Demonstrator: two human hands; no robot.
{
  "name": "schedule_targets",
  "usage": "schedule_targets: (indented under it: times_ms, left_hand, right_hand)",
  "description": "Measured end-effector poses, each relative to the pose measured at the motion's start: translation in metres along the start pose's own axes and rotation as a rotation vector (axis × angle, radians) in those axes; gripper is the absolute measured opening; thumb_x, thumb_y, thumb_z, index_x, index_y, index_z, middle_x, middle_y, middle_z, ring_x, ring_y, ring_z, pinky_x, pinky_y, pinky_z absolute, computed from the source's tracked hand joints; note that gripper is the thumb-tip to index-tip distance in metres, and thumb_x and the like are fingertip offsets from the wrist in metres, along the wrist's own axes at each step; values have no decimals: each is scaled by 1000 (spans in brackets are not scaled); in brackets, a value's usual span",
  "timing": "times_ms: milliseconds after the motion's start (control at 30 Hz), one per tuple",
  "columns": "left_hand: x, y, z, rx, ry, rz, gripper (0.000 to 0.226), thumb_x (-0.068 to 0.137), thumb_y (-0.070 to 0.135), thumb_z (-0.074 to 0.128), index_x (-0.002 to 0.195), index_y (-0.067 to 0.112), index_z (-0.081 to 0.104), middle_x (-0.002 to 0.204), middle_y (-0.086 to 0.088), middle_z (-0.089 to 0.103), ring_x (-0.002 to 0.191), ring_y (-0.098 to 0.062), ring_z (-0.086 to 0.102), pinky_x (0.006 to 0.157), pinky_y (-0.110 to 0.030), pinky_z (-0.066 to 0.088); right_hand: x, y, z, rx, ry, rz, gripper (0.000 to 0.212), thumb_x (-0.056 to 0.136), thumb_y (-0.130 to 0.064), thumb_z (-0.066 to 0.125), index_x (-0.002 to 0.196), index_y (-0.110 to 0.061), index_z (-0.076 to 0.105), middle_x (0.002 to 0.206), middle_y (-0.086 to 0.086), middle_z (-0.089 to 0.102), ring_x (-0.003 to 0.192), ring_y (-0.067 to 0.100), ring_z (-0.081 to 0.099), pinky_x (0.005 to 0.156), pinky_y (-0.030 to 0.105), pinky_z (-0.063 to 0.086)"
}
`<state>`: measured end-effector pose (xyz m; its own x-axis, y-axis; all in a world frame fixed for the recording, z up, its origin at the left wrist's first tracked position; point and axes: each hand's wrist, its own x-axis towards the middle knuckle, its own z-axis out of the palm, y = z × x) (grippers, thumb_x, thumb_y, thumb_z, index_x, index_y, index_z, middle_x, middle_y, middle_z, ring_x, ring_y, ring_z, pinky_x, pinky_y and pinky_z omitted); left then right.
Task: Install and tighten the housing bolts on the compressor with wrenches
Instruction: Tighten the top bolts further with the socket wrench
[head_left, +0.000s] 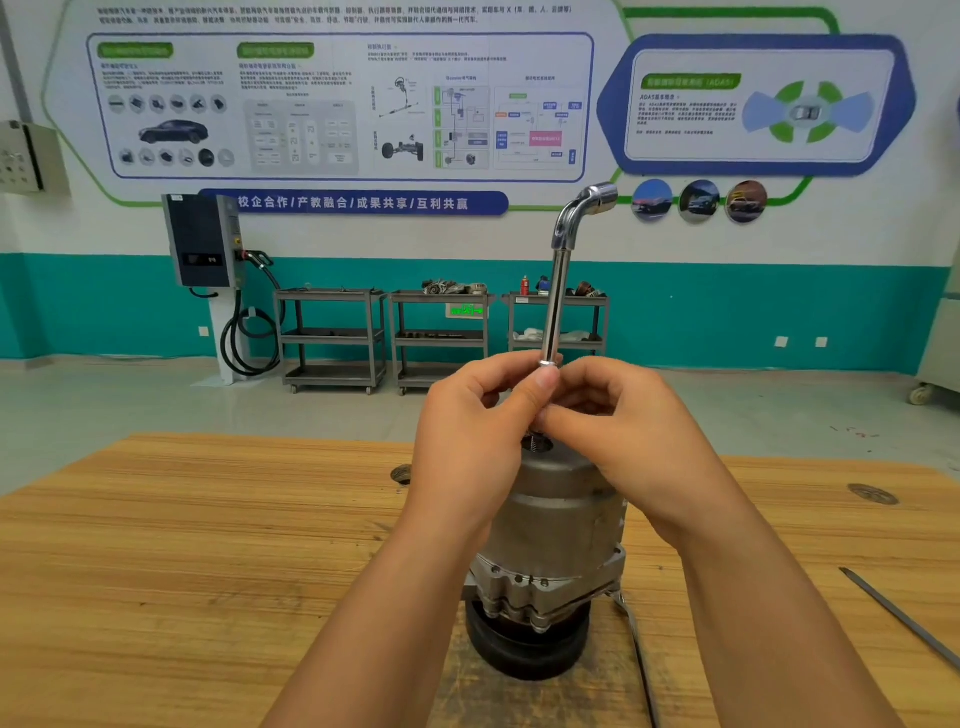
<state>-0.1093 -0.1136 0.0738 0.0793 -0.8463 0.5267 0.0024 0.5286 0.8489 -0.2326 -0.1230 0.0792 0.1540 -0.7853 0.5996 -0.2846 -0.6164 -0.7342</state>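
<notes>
Standing upright, grey ribbed compressor (550, 525), black pulley (524, 649)

Chrome wrench (558, 291), grey compressor (556, 525), striped tan wood table (208, 545), teal-banded wall (130, 306)

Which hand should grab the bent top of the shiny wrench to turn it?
Probably the right hand: the wrench bends toward its side at the top. Both hands pinch the shaft low, so the left hand could keep it steady over the compressor.
</notes>
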Motion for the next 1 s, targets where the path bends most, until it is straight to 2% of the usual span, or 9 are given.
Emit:
schedule_targets:
  times_ms: [67,167,300,367,467,600,700,800,1000]
  left_hand:
    - [1,-1,0,30,0,13,16,92,19,62,96,31,72,105,3,70,105,-10,63,91,-29,51]
    - [2,-1,0,79,-1,48,18,93,20,59,95,34,70,111,1,64,111,-12,58,100,-34,46]
    - [1,3,0,92,-34,36,19,96,23,55,96,36,69,111,4,64,113,-9,57,97,-28,46]
    - [0,4,1,64,-46,12,13,93,28,59,98,36,69,107,9,68,111,-7,59,100,-33,47]
    - [-2,4,3,77,-20,17,8,87,29,67,94,29,70,95,8,71,101,-9,64,97,-40,50]
    - [-1,3,2,53,-7,-6,10,88,23,66,96,23,72,103,-3,70,106,-19,63,97,-45,49]
    - [0,3,1,75,-7,-2,15,93,23,61,97,34,71,114,-1,64,113,-13,58,101,-40,46]
    - [0,3,0,84,-22,2,19,95,23,57,100,36,70,114,4,63,112,-8,57,102,-36,46]
    - [-1,2,2,67,5,2,15,85,23,70,99,28,69,106,1,69,108,-16,62,101,-43,48]
  right_hand:
    - [0,-2,-4,9,-64,10,14,85,-16,66,90,-29,70,85,-13,71,82,-1,65,71,14,51]
    - [-1,-3,-3,-16,-94,8,18,89,-13,62,95,-26,71,90,-8,73,88,3,66,80,25,53]
    - [0,-2,2,-27,-12,20,8,84,-20,68,88,-26,70,82,-8,71,79,1,65,69,16,52]
    - [-1,-1,4,-60,54,31,6,79,-25,70,84,-22,68,77,-5,70,73,5,65,64,19,53]
    - [0,0,7,-97,115,41,7,76,-17,69,78,-21,65,70,-5,68,66,5,63,57,22,51]
    - [-2,-4,4,-38,16,24,19,77,-12,68,87,-29,69,79,-8,71,76,3,66,66,19,55]
    - [-3,-6,-1,10,-82,7,24,84,-11,67,89,-34,69,87,-13,72,84,0,66,74,15,53]
    - [-2,-4,1,-27,-34,17,14,82,-16,70,86,-29,69,82,-10,72,79,0,65,69,15,53]
    - [-1,-1,6,-102,107,54,11,71,-19,69,78,-23,62,71,-5,67,68,5,63,61,25,54]
